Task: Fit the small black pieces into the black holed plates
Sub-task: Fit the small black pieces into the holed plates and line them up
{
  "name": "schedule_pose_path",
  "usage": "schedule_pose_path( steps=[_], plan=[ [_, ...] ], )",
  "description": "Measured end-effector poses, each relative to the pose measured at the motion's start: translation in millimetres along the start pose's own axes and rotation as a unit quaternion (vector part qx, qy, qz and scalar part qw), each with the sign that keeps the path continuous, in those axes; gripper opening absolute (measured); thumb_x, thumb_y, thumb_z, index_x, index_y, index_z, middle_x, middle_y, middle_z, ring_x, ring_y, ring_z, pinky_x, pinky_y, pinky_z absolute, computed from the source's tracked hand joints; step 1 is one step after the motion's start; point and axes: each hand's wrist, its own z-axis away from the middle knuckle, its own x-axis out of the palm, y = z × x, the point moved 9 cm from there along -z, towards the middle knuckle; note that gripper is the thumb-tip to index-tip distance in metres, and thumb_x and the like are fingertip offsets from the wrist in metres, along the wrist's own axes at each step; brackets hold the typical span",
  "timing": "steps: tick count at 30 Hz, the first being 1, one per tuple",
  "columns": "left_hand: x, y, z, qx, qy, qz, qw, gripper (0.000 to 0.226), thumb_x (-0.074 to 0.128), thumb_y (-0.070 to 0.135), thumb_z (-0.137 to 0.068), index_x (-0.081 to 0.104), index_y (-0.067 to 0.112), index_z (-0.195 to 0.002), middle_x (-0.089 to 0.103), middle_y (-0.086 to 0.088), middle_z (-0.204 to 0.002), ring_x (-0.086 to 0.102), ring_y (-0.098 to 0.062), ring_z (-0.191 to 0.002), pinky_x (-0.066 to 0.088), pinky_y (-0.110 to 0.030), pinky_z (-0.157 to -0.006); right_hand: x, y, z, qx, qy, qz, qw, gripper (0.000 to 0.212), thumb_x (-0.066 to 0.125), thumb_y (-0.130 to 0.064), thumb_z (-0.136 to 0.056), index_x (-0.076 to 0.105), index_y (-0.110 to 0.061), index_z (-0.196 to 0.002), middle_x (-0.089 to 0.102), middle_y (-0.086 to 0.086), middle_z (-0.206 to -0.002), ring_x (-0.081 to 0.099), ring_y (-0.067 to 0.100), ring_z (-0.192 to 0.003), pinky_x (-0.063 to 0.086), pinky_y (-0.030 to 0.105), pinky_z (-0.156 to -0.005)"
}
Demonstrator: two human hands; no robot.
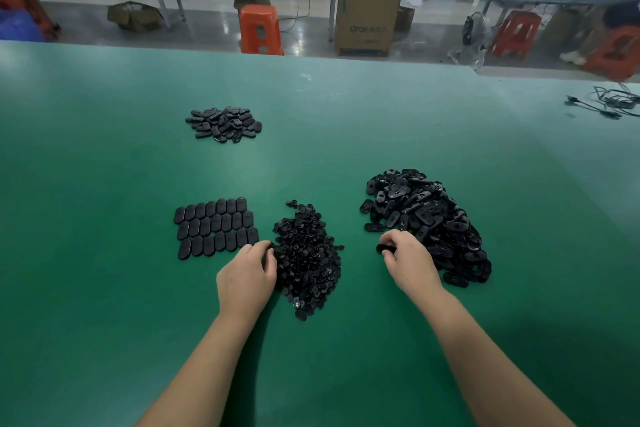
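Observation:
A heap of small black pieces lies in the middle of the green table. My left hand rests at its left edge with curled fingers reaching into the pieces; what they hold is hidden. To the right is a large heap of black holed plates. My right hand is at that heap's left edge and pinches one black plate. Several plates are laid out flat in neat rows to the left of the small pieces.
A smaller pile of black plates sits farther back on the green table. Black cables lie at the far right edge. Beyond the table are red stools, cardboard boxes and a long bench.

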Motion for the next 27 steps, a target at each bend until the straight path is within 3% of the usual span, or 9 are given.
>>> schedule_pose_path(
  steps=[4,7,10,12,15,18,20,24,27],
  plan=[
    [2,-2,0,-0.019,-0.005,-0.008,1.000,0.025,0.055,0.025,-0.097,0.072,0.023,-0.116,0.063,0.008,-0.079,0.060,-0.015,-0.062,0.045,-0.026,-0.049,1,5,-4,0.011,-0.013,0.002,1.000,0.031,0.059,-0.016,-0.101,0.060,-0.015,-0.132,0.054,0.000,-0.120,0.060,0.019,-0.097,0.051,0.033,-0.089],
    [4,-3,-1,-0.026,-0.019,-0.023,0.999,0.026,0.054,0.024,-0.098,0.072,0.024,-0.116,0.060,0.007,-0.076,0.058,-0.016,-0.062,0.044,-0.026,-0.049,0,5,-7,0.014,-0.013,0.005,1.000,0.022,0.059,-0.018,-0.101,0.068,-0.013,-0.121,0.053,0.003,-0.117,0.063,0.021,-0.095,0.052,0.033,-0.089],
    [3,-3,-1,-0.027,-0.023,-0.025,0.999,0.027,0.054,0.024,-0.098,0.071,0.025,-0.119,0.059,0.007,-0.075,0.057,-0.016,-0.062,0.039,-0.026,-0.048,-8,0,-5,0.012,0.017,-0.050,0.999,0.008,0.064,-0.021,-0.098,0.072,-0.021,-0.101,0.052,-0.001,-0.094,0.054,0.011,-0.074,0.044,0.023,-0.071],
    [2,-3,-1,-0.025,-0.022,-0.020,0.999,0.029,0.054,0.022,-0.098,0.071,0.027,-0.120,0.058,0.007,-0.073,0.056,-0.017,-0.059,0.037,-0.026,-0.047,-9,-1,-1,0.021,0.026,-0.146,0.989,0.007,0.067,-0.024,-0.096,0.068,-0.025,-0.089,0.050,-0.002,-0.074,0.047,0.011,-0.060,0.040,0.023,-0.058],
    [3,-2,-1,-0.017,-0.028,-0.028,0.999,0.030,0.055,0.022,-0.097,0.072,0.033,-0.119,0.052,0.005,-0.069,0.052,-0.016,-0.056,0.030,-0.024,-0.043,1,0,10,0.067,0.006,-0.351,0.934,0.008,0.063,-0.018,-0.099,0.069,-0.022,-0.095,0.056,-0.001,-0.060,0.049,0.013,-0.047,0.043,0.028,-0.044],
    [5,-2,-3,-0.012,-0.033,-0.028,0.999,0.029,0.056,0.022,-0.097,0.073,0.035,-0.116,0.052,0.005,-0.069,0.051,-0.013,-0.054,0.026,-0.024,-0.042,13,-8,19,0.085,-0.008,-0.455,0.887,0.022,0.050,-0.002,-0.101,0.069,-0.011,-0.098,0.071,0.006,-0.075,0.062,0.017,-0.056,0.053,0.030,-0.050],
    [5,-4,-4,-0.013,-0.034,-0.023,0.999,0.027,0.057,0.024,-0.097,0.073,0.036,-0.114,0.053,0.006,-0.070,0.052,-0.012,-0.055,0.029,-0.023,-0.042,23,-13,23,0.088,-0.016,-0.492,0.866,0.022,0.048,-0.002,-0.102,0.069,-0.007,-0.097,0.074,0.011,-0.083,0.068,0.020,-0.066,0.057,0.031,-0.054],
    [3,-7,-3,-0.017,-0.025,0.002,1.000,0.019,0.061,0.028,-0.095,0.075,0.036,-0.106,0.056,0.009,-0.070,0.055,-0.010,-0.058,0.039,-0.023,-0.043,36,-21,30,0.073,-0.006,-0.495,0.866,0.007,0.059,-0.003,-0.099,0.063,-0.009,-0.101,0.074,0.011,-0.088,0.071,0.020,-0.071,0.059,0.032,-0.062],
    [2,-8,-2,-0.016,-0.020,0.011,1.000,0.014,0.064,0.031,-0.095,0.075,0.036,-0.100,0.056,0.009,-0.069,0.054,-0.007,-0.057,0.038,-0.023,-0.043,39,-19,31,0.076,0.018,-0.499,0.863,0.016,0.060,-0.001,-0.099,0.054,-0.012,-0.109,0.076,0.010,-0.089,0.073,0.023,-0.074,0.062,0.036,-0.072]
  ],
)
